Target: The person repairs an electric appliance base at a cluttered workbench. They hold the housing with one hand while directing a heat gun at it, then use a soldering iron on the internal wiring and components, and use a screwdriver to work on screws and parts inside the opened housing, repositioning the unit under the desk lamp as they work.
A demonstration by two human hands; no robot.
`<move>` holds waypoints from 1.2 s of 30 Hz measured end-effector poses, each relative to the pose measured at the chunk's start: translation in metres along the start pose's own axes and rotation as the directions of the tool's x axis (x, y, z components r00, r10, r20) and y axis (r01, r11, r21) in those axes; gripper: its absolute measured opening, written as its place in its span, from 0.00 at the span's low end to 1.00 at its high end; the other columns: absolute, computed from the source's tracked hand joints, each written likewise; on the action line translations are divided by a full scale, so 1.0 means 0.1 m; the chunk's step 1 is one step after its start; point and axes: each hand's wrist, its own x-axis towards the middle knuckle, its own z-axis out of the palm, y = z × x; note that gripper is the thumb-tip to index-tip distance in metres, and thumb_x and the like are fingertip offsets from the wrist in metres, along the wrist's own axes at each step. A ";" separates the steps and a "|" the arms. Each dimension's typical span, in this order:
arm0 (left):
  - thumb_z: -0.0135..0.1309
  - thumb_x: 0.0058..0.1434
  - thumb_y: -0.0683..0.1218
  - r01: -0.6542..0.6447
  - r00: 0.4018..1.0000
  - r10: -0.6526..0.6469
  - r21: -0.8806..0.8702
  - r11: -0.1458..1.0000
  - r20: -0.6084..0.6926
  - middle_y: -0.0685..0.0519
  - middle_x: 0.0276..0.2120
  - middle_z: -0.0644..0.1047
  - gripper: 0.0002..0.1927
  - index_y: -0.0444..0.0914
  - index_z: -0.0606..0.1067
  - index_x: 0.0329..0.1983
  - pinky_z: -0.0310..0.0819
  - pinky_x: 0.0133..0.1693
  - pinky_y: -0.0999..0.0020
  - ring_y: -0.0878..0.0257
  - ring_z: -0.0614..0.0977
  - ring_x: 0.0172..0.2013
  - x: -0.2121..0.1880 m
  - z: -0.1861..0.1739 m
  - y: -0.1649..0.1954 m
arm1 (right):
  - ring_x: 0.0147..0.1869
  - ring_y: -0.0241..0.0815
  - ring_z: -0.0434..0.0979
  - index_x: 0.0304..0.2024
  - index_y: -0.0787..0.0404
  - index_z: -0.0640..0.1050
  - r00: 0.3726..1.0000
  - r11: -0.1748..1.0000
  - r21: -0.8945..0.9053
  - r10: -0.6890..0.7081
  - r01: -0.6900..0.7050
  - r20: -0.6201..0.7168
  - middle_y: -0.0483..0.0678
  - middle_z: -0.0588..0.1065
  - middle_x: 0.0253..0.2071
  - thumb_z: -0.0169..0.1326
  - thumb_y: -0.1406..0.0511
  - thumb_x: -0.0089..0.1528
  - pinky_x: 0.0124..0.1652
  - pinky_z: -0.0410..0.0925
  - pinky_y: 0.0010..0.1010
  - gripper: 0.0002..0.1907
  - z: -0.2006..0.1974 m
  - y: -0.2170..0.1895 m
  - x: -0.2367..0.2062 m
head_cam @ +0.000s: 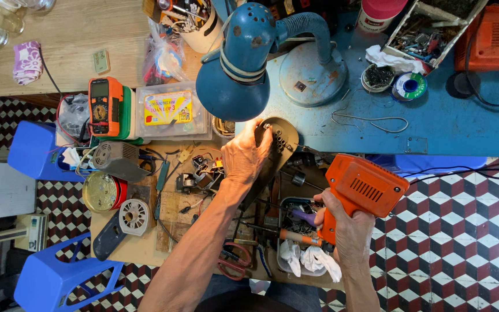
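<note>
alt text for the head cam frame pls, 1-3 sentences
Seen from above at a cluttered repair bench, the right hand grips an orange soldering gun while the left hand holds a dark metal part under a blue desk lamp. An orange multimeter, loose parts and blue plastic stools sit to the left.

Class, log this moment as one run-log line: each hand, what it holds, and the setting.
left hand: grips dark round part | right hand: holds orange soldering gun | setting: under blue desk lamp, cluttered workbench
</note>
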 end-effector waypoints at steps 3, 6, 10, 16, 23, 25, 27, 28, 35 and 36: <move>0.60 0.66 0.51 -0.051 0.999 0.051 -0.075 0.996 -0.005 0.46 0.30 0.83 0.14 0.42 0.75 0.50 0.79 0.32 0.59 0.51 0.86 0.31 -0.01 -0.15 -0.06 | 0.22 0.38 0.76 0.43 0.71 0.78 1.000 0.997 -0.077 0.013 -0.012 0.010 0.56 0.78 0.30 0.61 0.68 0.60 0.23 0.71 0.27 0.12 0.11 -0.09 0.01; 0.58 0.65 0.51 -0.130 0.991 0.132 -0.122 0.984 0.012 0.45 0.32 0.83 0.13 0.41 0.75 0.49 0.80 0.34 0.59 0.50 0.86 0.33 0.05 -0.40 -0.28 | 0.21 0.38 0.76 0.42 0.70 0.76 0.997 0.974 -0.221 -0.039 0.053 0.065 0.53 0.78 0.31 0.61 0.70 0.58 0.21 0.72 0.27 0.12 0.29 -0.19 0.03; 0.54 0.60 0.47 -0.127 0.961 0.173 -0.214 0.969 0.215 0.42 0.30 0.81 0.18 0.37 0.74 0.52 0.80 0.35 0.56 0.46 0.84 0.30 0.25 -0.68 -0.70 | 0.20 0.37 0.76 0.41 0.69 0.77 0.984 0.973 -0.231 0.045 -0.004 0.175 0.51 0.78 0.30 0.61 0.69 0.58 0.20 0.70 0.26 0.11 0.71 -0.28 0.04; 0.44 0.65 0.40 -0.273 0.906 0.363 -0.356 0.894 0.217 0.42 0.39 0.80 0.12 0.38 0.75 0.49 0.78 0.38 0.53 0.43 0.82 0.36 0.54 -0.76 -1.18 | 0.19 0.37 0.74 0.40 0.67 0.76 0.974 0.957 -0.289 0.075 -0.009 0.216 0.50 0.76 0.27 0.62 0.67 0.58 0.18 0.69 0.25 0.12 1.17 -0.49 0.14; 0.42 0.66 0.40 -0.285 0.867 0.426 -0.443 0.850 0.259 0.42 0.37 0.79 0.10 0.33 0.75 0.39 0.77 0.36 0.57 0.46 0.82 0.33 0.71 -0.61 -1.44 | 0.21 0.36 0.74 0.40 0.65 0.76 0.968 0.925 -0.351 0.206 -0.146 0.140 0.48 0.75 0.27 0.62 0.63 0.58 0.19 0.68 0.26 0.13 1.24 -0.55 0.20; 0.42 0.66 0.40 -0.306 0.859 0.427 -0.385 0.871 0.283 0.40 0.36 0.79 0.11 0.32 0.75 0.41 0.75 0.34 0.55 0.44 0.81 0.32 0.77 -0.59 -1.47 | 0.21 0.36 0.74 0.39 0.65 0.76 0.967 0.919 -0.365 0.213 -0.148 0.143 0.48 0.75 0.27 0.62 0.63 0.58 0.19 0.68 0.26 0.13 1.27 -0.55 0.22; 0.44 0.66 0.41 -0.317 0.849 0.458 -0.440 0.840 0.263 0.41 0.35 0.78 0.09 0.32 0.75 0.40 0.76 0.35 0.56 0.45 0.81 0.32 0.80 -0.57 -1.51 | 0.20 0.36 0.73 0.40 0.62 0.75 0.967 0.919 -0.365 0.211 -0.147 0.142 0.47 0.74 0.27 0.62 0.63 0.57 0.18 0.67 0.26 0.13 1.31 -0.56 0.25; 0.44 0.67 0.41 -0.318 0.846 0.470 -0.467 0.825 0.253 0.41 0.35 0.78 0.09 0.32 0.75 0.39 0.76 0.35 0.56 0.46 0.82 0.33 0.81 -0.56 -1.53 | 0.21 0.36 0.73 0.39 0.64 0.75 0.967 0.910 -0.387 0.216 -0.149 0.134 0.48 0.74 0.27 0.62 0.62 0.59 0.19 0.67 0.26 0.13 1.33 -0.58 0.25; 0.50 0.62 0.39 -0.548 0.784 0.603 -0.295 0.783 0.144 0.45 0.35 0.77 0.06 0.34 0.75 0.40 0.76 0.32 0.57 0.49 0.81 0.30 0.82 -0.41 -1.74 | 0.22 0.36 0.74 0.39 0.65 0.76 0.978 0.887 -0.445 0.184 -0.121 0.101 0.47 0.75 0.28 0.62 0.62 0.59 0.20 0.67 0.27 0.13 1.56 -0.56 0.23; 0.50 0.61 0.39 -0.574 0.772 0.624 -0.286 0.767 0.125 0.46 0.37 0.78 0.06 0.34 0.75 0.40 0.77 0.33 0.58 0.49 0.82 0.31 0.82 -0.38 -1.76 | 0.22 0.36 0.74 0.39 0.65 0.76 0.979 0.887 -0.448 0.176 -0.115 0.098 0.47 0.75 0.28 0.62 0.62 0.59 0.20 0.67 0.27 0.13 1.57 -0.56 0.22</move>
